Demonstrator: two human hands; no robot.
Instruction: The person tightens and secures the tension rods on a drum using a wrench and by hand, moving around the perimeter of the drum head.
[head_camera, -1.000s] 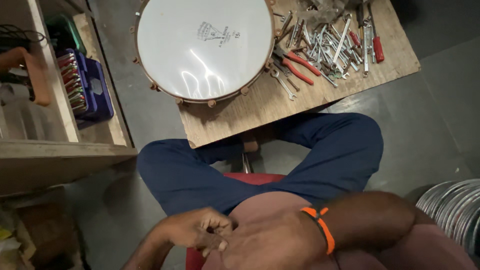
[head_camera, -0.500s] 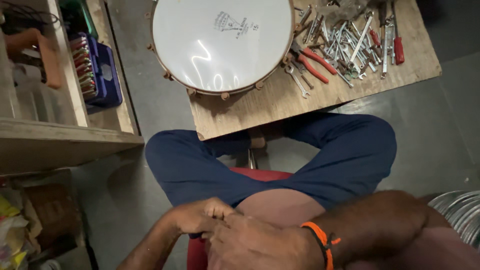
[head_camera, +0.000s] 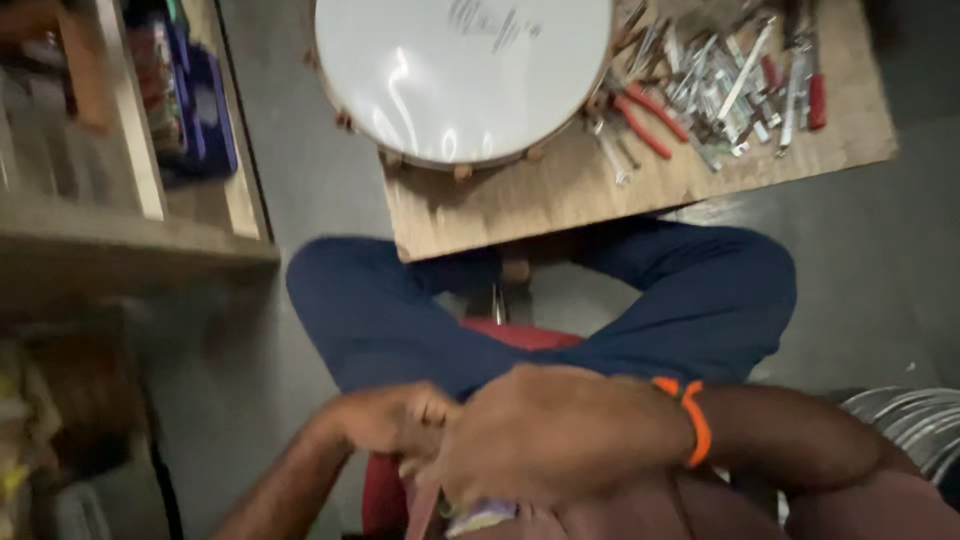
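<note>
The right hand (head_camera: 560, 435), marked at the wrist by an orange band (head_camera: 692, 432), is held low against the body with its fingers curled down over a small pale, purple-tinged object (head_camera: 480, 516); whether that object is actually gripped cannot be told, since the frame is blurred and the palm hides it. The left hand (head_camera: 395, 420) is pressed against the right hand's knuckles, its fingers bent inward; what it grasps, if anything, cannot be told. Beyond both hands, dark blue trousered legs (head_camera: 540, 300) are folded over a red seat (head_camera: 520, 335). Farther ahead, a rough wooden board table (head_camera: 560, 195) is seen, its near edge just past the knees. A round white-skinned drum with a wooden rim (head_camera: 465, 75) is set on it, overhanging the table's left edge. A heap of metal spanners (head_camera: 730, 85) and red-handled pliers (head_camera: 650, 120) lies to the drum's right. A strip of bare grey floor (head_camera: 290, 130) is left between the table and a wooden shelf unit (head_camera: 140, 210) to the left of the hands.
</note>
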